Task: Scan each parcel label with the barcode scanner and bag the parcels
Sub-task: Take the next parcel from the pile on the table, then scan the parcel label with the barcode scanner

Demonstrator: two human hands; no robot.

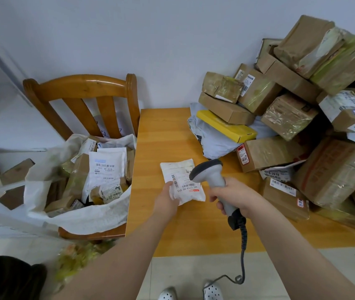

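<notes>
My left hand [167, 200] grips the near left corner of a small white soft parcel [180, 180], label side up, just above the wooden table [163, 135]. A grey barcode scanner [210, 174] is held by its handle in my right hand [232, 197], its dark head pointing at the parcel's label from the right. The scanner's coiled cable [242, 245] hangs down past the table's front edge. To the left, a white woven bag [81, 217] sits open on a wooden chair [81, 89] and holds several labelled parcels.
A tall heap of brown cardboard boxes [289, 115], a yellow box [226, 126] and grey mailers [213, 141] fills the table's right side and back corner. More boxes lie on the floor at far left [9, 182]. A white wall stands behind.
</notes>
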